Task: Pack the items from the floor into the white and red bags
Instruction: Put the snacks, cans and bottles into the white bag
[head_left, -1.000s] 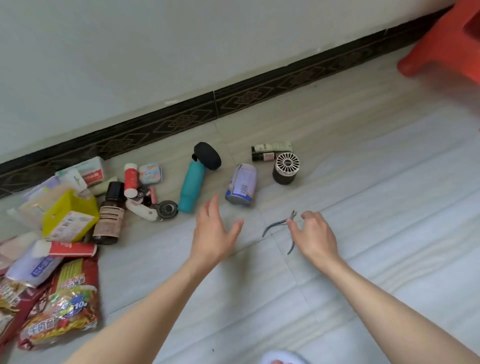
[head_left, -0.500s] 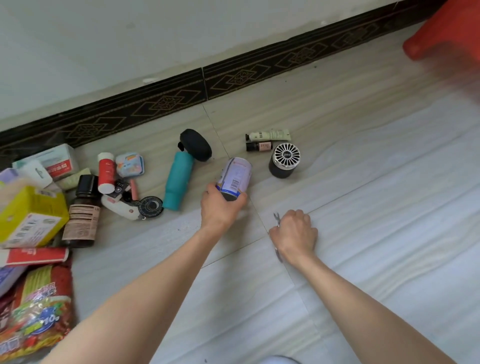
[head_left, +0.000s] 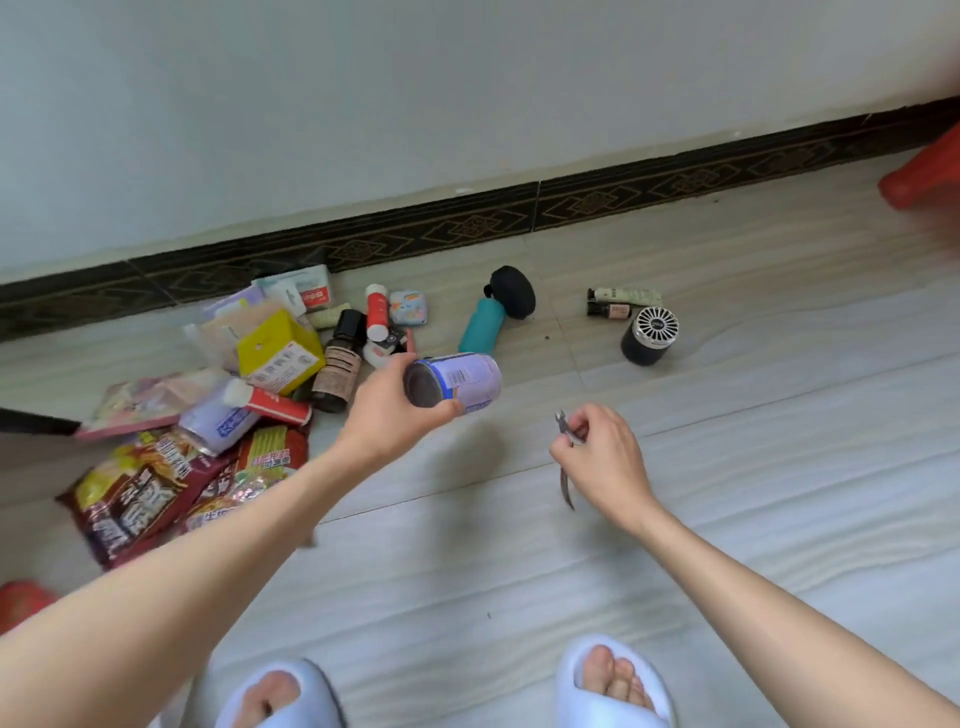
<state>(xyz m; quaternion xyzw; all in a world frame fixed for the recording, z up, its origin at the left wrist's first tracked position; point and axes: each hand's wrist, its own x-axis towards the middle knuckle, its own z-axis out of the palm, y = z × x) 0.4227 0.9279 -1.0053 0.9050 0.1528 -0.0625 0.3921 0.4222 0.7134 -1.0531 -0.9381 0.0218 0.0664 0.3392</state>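
Pale wall; dark patterned skirting; grey streaked floor tiles.

we see lavender can lifted, tipped sideways | metal nippers held off floor | teal bottle lying flat | snack packets heaped left

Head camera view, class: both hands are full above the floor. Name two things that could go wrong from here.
1. The left hand grips the pale purple metal can sideways near one end; it might slip and drop.
2. The right hand pinches the small steel nippers, their tip exposed; it could nick skin or snag a bag.
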